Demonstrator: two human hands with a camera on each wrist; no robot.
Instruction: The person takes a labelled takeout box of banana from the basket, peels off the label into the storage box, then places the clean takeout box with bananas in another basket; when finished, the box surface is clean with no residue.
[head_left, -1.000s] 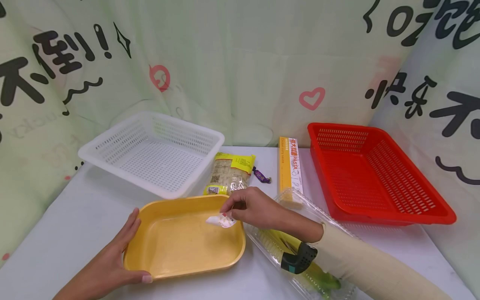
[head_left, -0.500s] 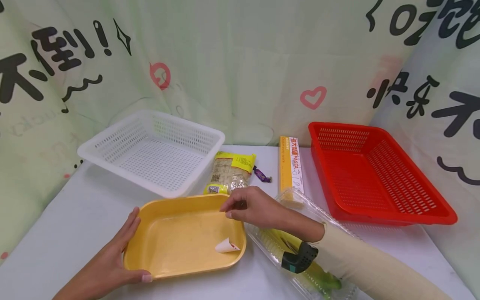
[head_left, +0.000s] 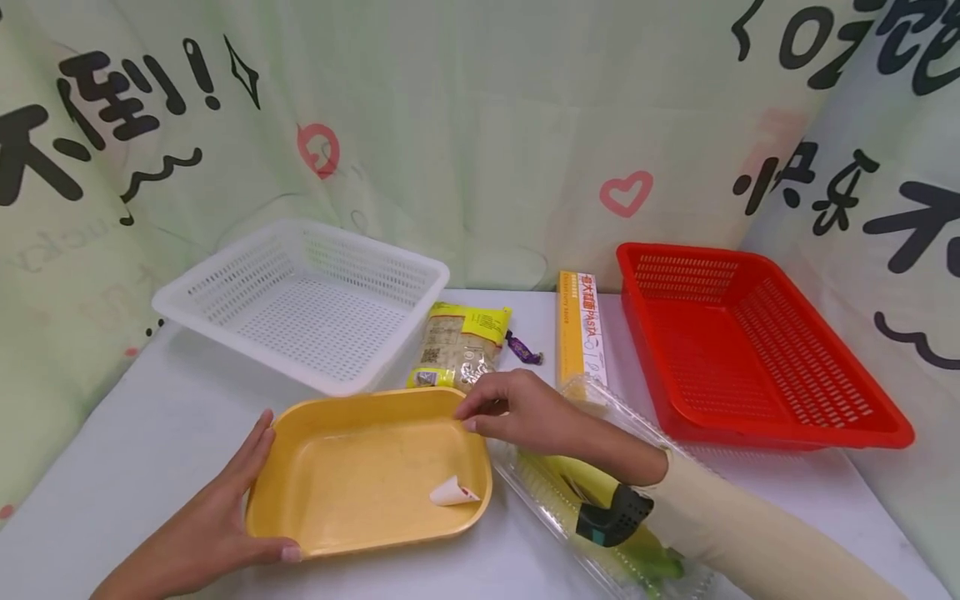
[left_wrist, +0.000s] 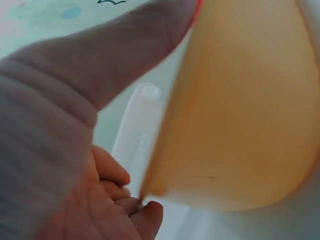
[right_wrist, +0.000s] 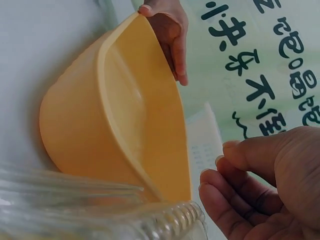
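I am steadying a yellow tray (head_left: 367, 467) on the white worktop (head_left: 165, 408), with a small white packet (head_left: 452, 493) lying inside it, on the floor near the right end, one pointed end facing left. To be doing this step well, I judge, I should be keeping the tray still, leaving the packet resting flat within the walls, and lifting my fingers clear of the rim so nothing is being dragged. My left hand (head_left: 202, 517) is gripping the tray's left end, thumb lying at the near edge and fingers reaching round towards the far corner, so it is spanning a wide gap. My right hand (head_left: 536, 417) is hovering above the tray's far right corner, its fingers loosely curled and the thumb tip sitting close to the forefinger; I am holding nothing visible in it, and in the right wrist view it is appearing apart from the tray. Below that wrist, a clear plastic container (head_left: 528, 510) is lying just beside the tray. Beyond the tray a yellow-topped bag (head_left: 459, 346) is resting between a white basket (head_left: 315, 317) and a purple-wrapped sweet (head_left: 525, 349).
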